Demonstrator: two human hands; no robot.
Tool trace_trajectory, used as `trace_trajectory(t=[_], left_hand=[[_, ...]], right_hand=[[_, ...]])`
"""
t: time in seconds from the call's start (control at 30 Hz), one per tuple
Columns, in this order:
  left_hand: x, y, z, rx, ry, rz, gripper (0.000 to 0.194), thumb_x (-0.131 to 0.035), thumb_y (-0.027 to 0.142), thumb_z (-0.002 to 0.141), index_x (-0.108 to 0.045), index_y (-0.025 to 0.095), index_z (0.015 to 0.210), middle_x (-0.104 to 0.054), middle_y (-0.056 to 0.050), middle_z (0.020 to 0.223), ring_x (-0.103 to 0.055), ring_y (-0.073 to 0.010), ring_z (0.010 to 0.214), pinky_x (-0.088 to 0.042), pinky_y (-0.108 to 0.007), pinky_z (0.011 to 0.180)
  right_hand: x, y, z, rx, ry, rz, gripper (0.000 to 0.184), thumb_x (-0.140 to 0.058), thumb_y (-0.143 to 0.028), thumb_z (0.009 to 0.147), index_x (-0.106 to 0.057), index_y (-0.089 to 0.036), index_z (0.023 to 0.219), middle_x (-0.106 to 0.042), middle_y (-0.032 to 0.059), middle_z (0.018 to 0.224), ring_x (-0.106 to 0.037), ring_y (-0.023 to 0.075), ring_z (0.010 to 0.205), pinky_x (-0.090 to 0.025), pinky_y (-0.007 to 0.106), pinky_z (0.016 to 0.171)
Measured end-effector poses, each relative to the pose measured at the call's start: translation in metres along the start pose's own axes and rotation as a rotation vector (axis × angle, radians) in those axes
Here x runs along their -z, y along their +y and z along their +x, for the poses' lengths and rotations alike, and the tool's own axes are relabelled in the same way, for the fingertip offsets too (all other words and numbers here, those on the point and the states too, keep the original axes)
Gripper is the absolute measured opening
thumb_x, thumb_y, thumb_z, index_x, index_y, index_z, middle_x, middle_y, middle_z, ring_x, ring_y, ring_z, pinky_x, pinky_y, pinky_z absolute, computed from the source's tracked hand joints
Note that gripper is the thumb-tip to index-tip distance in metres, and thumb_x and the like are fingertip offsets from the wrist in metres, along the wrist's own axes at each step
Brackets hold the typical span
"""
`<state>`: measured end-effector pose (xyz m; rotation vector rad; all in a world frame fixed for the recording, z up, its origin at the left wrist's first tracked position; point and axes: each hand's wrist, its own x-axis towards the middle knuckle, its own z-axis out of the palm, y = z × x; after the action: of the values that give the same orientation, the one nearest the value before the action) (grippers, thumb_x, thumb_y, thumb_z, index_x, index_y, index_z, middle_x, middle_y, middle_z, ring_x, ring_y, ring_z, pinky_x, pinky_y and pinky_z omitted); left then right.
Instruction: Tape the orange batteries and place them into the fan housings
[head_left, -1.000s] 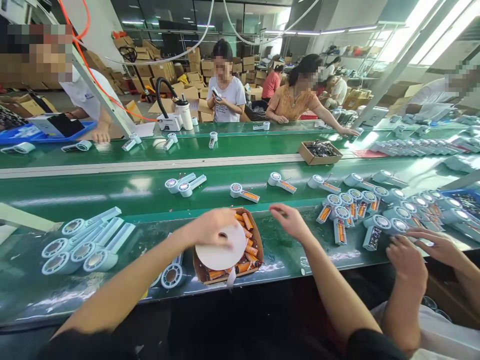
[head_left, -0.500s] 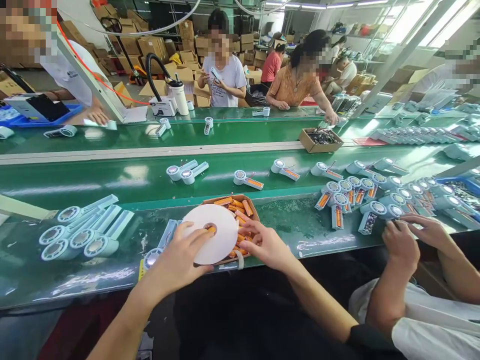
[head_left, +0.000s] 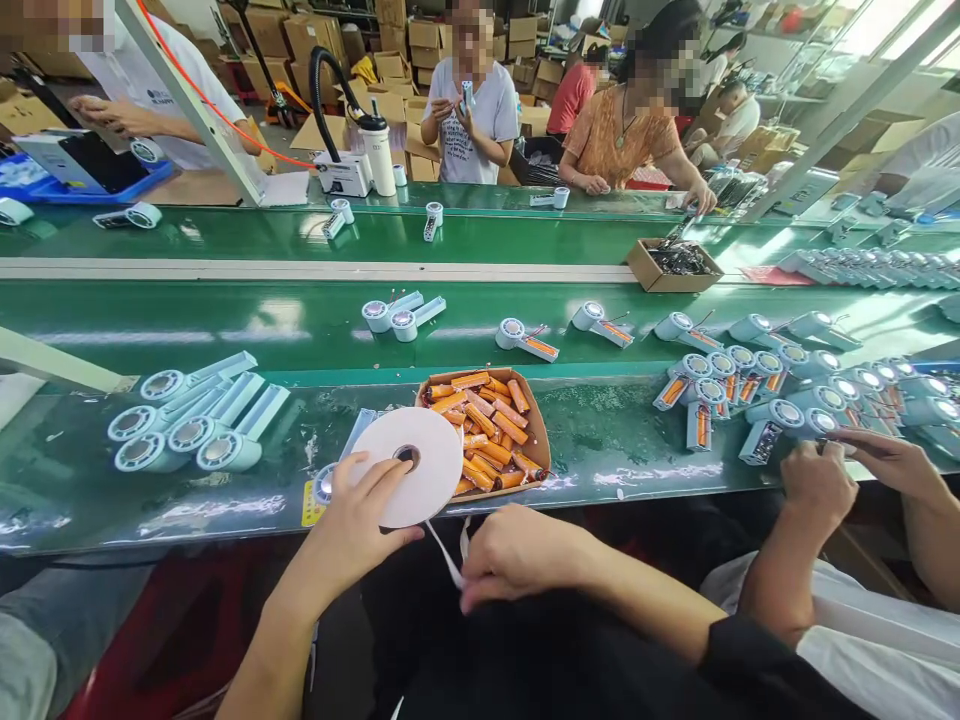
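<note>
A wide white roll of tape (head_left: 435, 465) is tilted above the bench edge, held by my left hand (head_left: 360, 525) with fingers near its dark core hole. From its lower side a narrow white tape strip (head_left: 445, 553) runs down to my right hand (head_left: 521, 550), whose fingers are pinched on it below the bench edge. Just behind the roll stands a cardboard box (head_left: 543, 440) filled with orange cylindrical batteries (head_left: 487, 415). The roll partly covers a pale blue fan-like housing (head_left: 355, 438) to the left of the box.
Pale blue housings (head_left: 196, 430) lie grouped at left. More housings (head_left: 701, 395) with orange batteries crowd the right, beside a co-worker's hands (head_left: 821, 490). Several housings rest along the green belt (head_left: 292, 320). A small box (head_left: 671, 270) of dark parts sits across from me; people work there.
My right hand has moved down and toward me from beside the battery box, drawing out tape from the roll. The roll shifted slightly left, uncovering more of the box. The view has tilted down.
</note>
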<state>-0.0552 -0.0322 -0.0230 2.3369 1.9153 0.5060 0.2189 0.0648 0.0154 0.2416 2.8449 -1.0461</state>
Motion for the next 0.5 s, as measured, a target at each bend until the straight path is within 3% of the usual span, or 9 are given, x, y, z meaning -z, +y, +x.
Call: trace_trajectory(t=[0.07,0.13,0.2,0.27,0.37,0.43,0.5], left_hand=[[-0.001,0.000,0.001,0.004,-0.023,-0.015,0.084,-0.088,0.053,0.078,-0.061,0.022,0.150,-0.072,-0.012,0.138,-0.051,-0.0428,0.139,-0.049,-0.061,0.114],[-0.002,0.001,0.002,0.012,-0.037,-0.030,0.081,-0.086,0.054,0.080,-0.061,0.022,0.150,-0.071,-0.012,0.139,-0.050,-0.0425,0.141,-0.049,-0.061,0.114],[-0.002,0.003,0.004,0.026,-0.043,-0.036,0.079,-0.084,0.054,0.082,-0.062,0.020,0.149,-0.071,-0.013,0.140,-0.048,-0.0430,0.142,-0.049,-0.061,0.113],[0.001,0.005,0.003,0.034,-0.041,-0.036,0.076,-0.085,0.052,0.082,-0.063,0.019,0.147,-0.070,-0.013,0.139,-0.048,-0.0437,0.140,-0.050,-0.061,0.112],[0.012,0.006,-0.006,0.007,-0.010,-0.059,0.070,-0.083,0.050,0.084,-0.063,0.021,0.145,-0.070,-0.012,0.137,-0.050,-0.0408,0.134,-0.053,-0.057,0.109],[0.022,0.007,-0.014,-0.010,0.057,-0.079,0.070,-0.080,0.051,0.088,-0.059,0.023,0.148,-0.068,-0.012,0.137,-0.049,-0.0384,0.133,-0.053,-0.055,0.109],[0.028,0.010,-0.019,-0.006,0.148,-0.080,0.075,-0.075,0.053,0.091,-0.050,0.024,0.155,-0.064,-0.014,0.140,-0.047,-0.0381,0.135,-0.052,-0.056,0.111]], right_hand=[[0.015,0.012,-0.004,-0.023,0.037,0.137,0.026,-0.072,-0.049,0.098,-0.082,-0.026,0.094,-0.077,-0.0023,0.075,-0.067,0.0134,0.066,-0.042,0.023,0.059],[0.029,0.029,0.001,-0.221,0.286,0.107,0.028,-0.077,-0.047,0.095,-0.081,-0.024,0.109,-0.080,0.0023,0.093,-0.072,0.0178,0.083,-0.050,0.026,0.073],[0.037,0.047,0.012,-0.348,0.483,-0.037,0.034,-0.079,-0.040,0.093,-0.077,-0.023,0.122,-0.078,0.0101,0.120,-0.071,0.0258,0.110,-0.053,0.036,0.094],[0.037,0.063,0.023,-0.344,0.475,-0.156,0.036,-0.078,-0.030,0.093,-0.074,-0.023,0.128,-0.074,0.0139,0.131,-0.066,0.0304,0.125,-0.050,0.044,0.106],[0.038,0.081,0.024,-0.412,0.492,-0.233,0.031,-0.070,-0.022,0.096,-0.076,-0.021,0.127,-0.079,0.0158,0.111,-0.069,0.0318,0.113,-0.052,0.047,0.103],[0.043,0.089,0.014,-0.503,0.650,-0.186,0.031,-0.067,-0.022,0.097,-0.077,-0.021,0.126,-0.080,0.0156,0.105,-0.069,0.0317,0.106,-0.053,0.047,0.101],[0.049,0.092,0.000,-0.506,0.836,0.005,0.031,-0.069,-0.028,0.095,-0.076,-0.022,0.125,-0.079,0.0127,0.111,-0.068,0.0299,0.108,-0.054,0.047,0.102]])
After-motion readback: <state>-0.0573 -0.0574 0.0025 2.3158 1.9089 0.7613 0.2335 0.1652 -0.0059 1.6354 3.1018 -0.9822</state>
